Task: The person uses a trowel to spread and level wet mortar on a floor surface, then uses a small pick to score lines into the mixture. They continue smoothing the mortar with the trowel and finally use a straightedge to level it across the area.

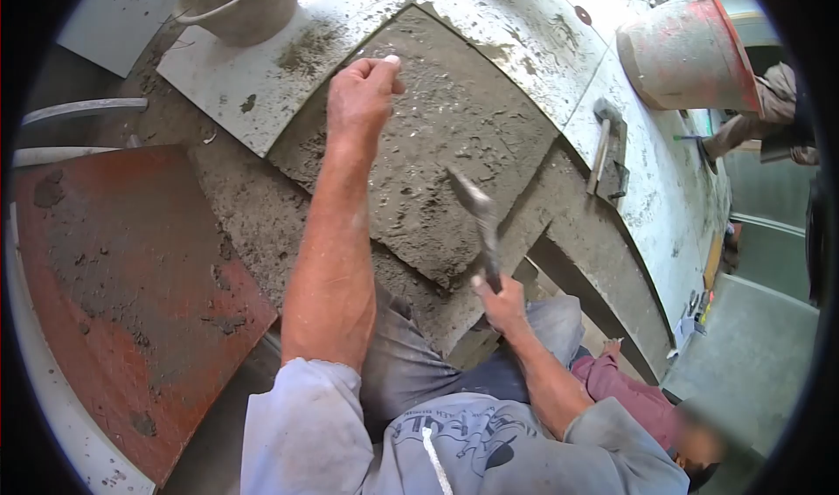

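Mortar (463, 137): matt, rough, lumpy, pitted surf. Floor tiles (533, 32): hard, smooth, glossy w/ bright glare, gritty splatter on top. Red board (218, 268): flat, dull, scuffed, crumbs stuck on; mat'l unclear. Grey bucket (240, 14) + red-stained bucket (682, 58): both look plastic, matt, caked. Trowel (476, 200): metal blade, dull sheen, smeared. Shirt (481, 443): soft matt cloth, printed; cord (434, 460) woven, text. Trousers (402, 355): cloth, dusty.

Hands: two, left (360, 93) and right (503, 305). Trowel (476, 202): one. Hammer (604, 115): one. Red board (192, 259): one. Mortar-covered square (454, 128): one. Buckets: two, grey (240, 10) and red-stained (677, 54). Co-workers: two, one maroon-sleeved (622, 388), one standing (769, 97). White tiles (253, 84): several; exact count indeterminate.
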`<action>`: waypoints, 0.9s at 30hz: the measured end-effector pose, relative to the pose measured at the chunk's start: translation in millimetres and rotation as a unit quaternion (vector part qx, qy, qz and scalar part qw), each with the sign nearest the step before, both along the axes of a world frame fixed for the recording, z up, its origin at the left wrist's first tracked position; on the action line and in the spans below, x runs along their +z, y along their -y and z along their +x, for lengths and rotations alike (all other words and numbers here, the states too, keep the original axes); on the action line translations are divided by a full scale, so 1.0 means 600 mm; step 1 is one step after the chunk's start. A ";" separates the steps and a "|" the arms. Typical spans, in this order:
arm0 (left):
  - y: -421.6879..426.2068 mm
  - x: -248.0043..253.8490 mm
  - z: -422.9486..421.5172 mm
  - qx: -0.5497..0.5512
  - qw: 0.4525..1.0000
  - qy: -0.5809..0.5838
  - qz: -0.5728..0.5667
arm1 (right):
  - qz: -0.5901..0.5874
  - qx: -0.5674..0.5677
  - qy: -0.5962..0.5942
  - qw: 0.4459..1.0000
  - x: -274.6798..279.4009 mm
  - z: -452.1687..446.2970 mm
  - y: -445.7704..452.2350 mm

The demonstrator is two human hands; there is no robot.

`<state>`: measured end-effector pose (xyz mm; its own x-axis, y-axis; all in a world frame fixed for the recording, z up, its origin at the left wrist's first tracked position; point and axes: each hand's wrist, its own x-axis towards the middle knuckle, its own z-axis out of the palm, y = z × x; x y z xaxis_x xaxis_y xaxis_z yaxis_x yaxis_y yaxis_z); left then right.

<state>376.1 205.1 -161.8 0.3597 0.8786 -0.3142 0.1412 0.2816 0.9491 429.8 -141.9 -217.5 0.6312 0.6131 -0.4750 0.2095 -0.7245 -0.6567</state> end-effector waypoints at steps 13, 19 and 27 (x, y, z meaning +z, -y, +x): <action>-0.010 -0.002 -0.002 -0.017 0.999 -0.042 0.010 | -0.072 0.051 0.041 0.995 0.004 0.010 -0.019; -0.004 -0.016 0.003 -0.023 0.999 -0.026 -0.031 | -0.196 0.100 -0.003 0.976 -0.104 0.014 0.037; -0.013 -0.010 -0.011 0.010 0.999 -0.008 -0.032 | 0.022 0.081 0.014 0.996 0.029 -0.015 -0.005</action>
<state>369.3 213.1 -167.9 0.3368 0.8631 -0.3762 0.1497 0.3454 0.9264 420.9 -138.8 -199.8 0.5345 0.7285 -0.4286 0.3401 -0.6495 -0.6800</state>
